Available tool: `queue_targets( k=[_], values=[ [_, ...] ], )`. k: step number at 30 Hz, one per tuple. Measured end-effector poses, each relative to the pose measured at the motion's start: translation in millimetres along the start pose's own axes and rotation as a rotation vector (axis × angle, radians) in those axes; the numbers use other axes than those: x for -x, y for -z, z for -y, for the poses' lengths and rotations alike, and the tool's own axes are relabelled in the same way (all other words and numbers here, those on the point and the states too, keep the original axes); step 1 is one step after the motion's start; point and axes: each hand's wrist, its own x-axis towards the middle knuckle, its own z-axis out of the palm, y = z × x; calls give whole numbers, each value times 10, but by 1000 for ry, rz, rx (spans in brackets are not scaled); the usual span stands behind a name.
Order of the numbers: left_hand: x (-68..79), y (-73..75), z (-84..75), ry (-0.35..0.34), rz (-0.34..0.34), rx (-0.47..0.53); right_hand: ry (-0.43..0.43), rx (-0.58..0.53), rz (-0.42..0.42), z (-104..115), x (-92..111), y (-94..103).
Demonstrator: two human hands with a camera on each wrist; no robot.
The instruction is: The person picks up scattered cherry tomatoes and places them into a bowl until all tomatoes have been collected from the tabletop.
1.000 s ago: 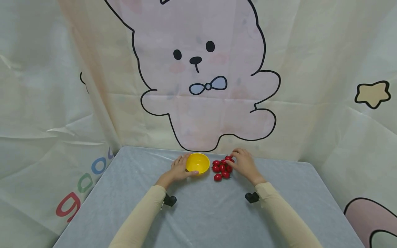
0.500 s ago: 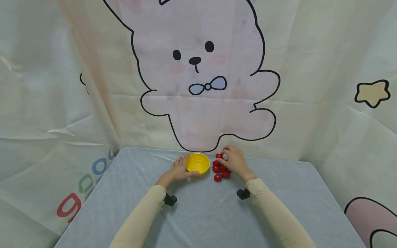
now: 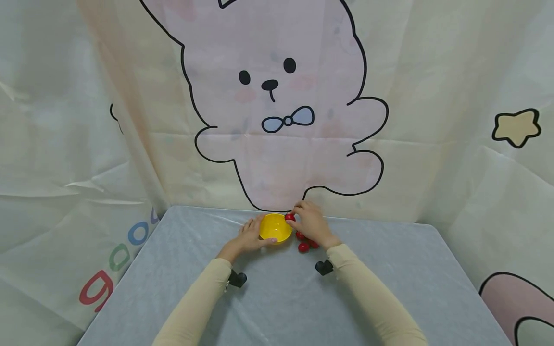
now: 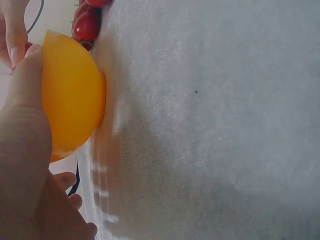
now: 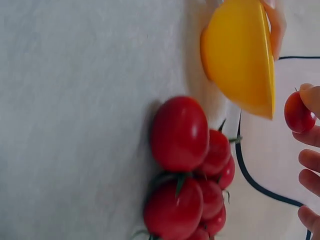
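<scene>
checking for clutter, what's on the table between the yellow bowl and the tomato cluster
Bare grey cloth: the right wrist view shows a gap between the yellow bowl and the tomato cluster. The right hand holds another tomato higher up.

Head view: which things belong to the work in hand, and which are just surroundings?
Part of the work:
- yellow bowl, held by the left hand
- one tomato, pinched by the right hand
- other tomatoes, grouped beside the bowl

Just surroundings:
- grey-covered table
- printed backdrop
- black heart-shaped pieces at the wrists
</scene>
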Motion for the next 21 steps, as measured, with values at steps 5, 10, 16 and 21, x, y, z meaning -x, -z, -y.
queue_targets(
  k=[5,10,16,21],
  values=[
    [12,13,6,-24,2,-4,20,-16,-3,83,-43,-99],
    [35,24,-9,-40,0,-1,1,-20,30,117,-80,-200],
    [39,21,-15,-43,-3,3,-15,-38,60,166,-102,-281],
    [32,30,-8,-45,-1,23,-41,-48,78,215,-120,-336]
  ],
)
